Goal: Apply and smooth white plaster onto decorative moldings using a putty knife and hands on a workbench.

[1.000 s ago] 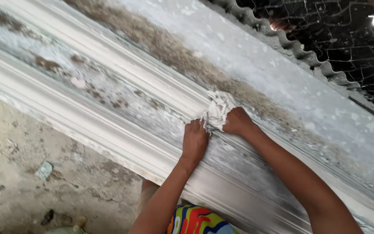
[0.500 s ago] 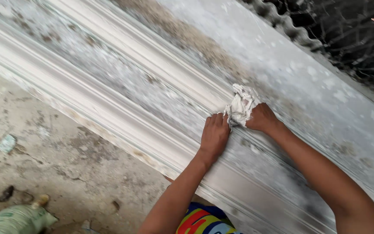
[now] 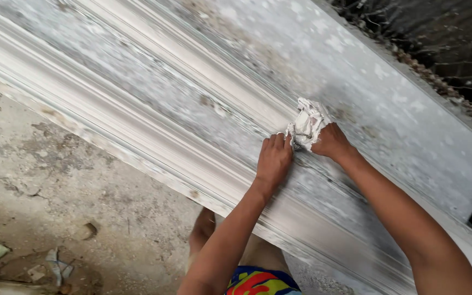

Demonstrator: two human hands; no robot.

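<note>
White and crumpled, a rag is sitting on the ridged face of a long plaster moulding, and we are pressing it there with both hands. Our right hand is closing over the rag from the right side, fingers bunched on the cloth. Our left hand is lying flat on the moulding just beside it, fingertips touching the rag's lower edge, so the two hands are nearly together with the cloth between them.

We are judging the step in hand as wiping or rubbing along the grooves, about midway down the piece. Further work would be calling for steady pressure that follows the ridges, since the surface is looking streaked and patchy on both sides of the rag.

Outward from the moulding, a dusty concrete floor is lying below and to the left, with scraps of debris near the bottom corner. Wire mesh is showing dark at the upper right. Our bright patterned shorts are showing at the bottom edge.
</note>
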